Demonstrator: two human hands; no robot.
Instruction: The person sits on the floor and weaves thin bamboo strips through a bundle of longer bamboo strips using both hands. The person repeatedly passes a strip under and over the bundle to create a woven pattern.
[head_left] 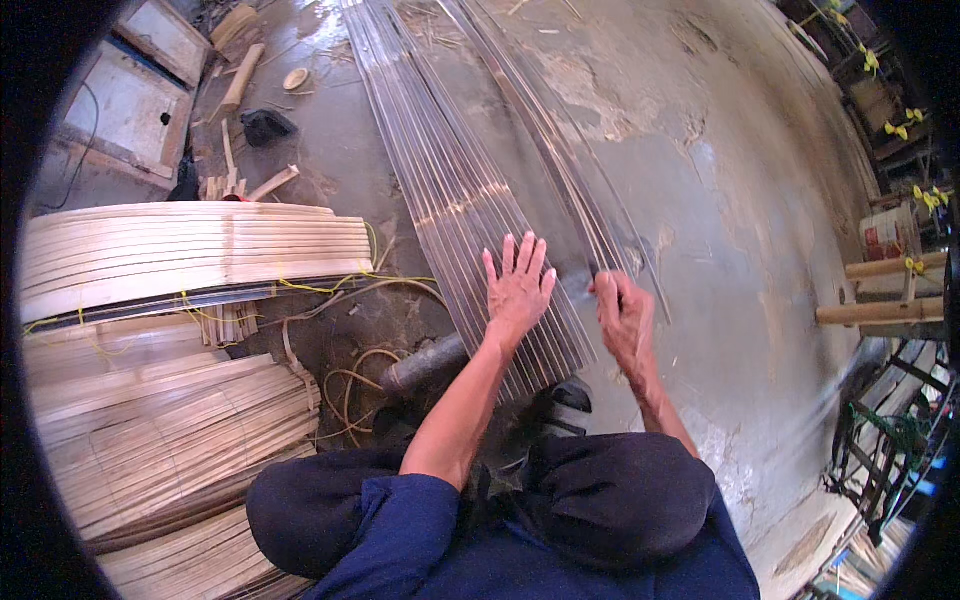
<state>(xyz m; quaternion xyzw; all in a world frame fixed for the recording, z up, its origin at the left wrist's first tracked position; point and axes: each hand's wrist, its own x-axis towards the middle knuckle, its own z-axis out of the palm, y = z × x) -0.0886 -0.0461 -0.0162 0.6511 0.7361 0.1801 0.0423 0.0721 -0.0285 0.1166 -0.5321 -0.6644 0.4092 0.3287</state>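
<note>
A wide sheet of long thin bamboo strips [440, 170] lies side by side on the concrete floor, running away from me. My left hand [518, 285] presses flat on the near end of these strips, fingers spread. To its right, my right hand [622, 312] pinches the end of one thin dark strip [560, 140] from a second, narrower group of strips lying beside the sheet. My knees in dark trousers [600, 490] are at the bottom of the view.
Tied bundles of pale bamboo slats [190, 250] are stacked at the left, with more bundles [150, 440] below. A grey pipe [425, 362] and loose curls of strip lie near them. Wood scraps and boards sit at the back left. Bamboo poles [880, 290] stick in from the right.
</note>
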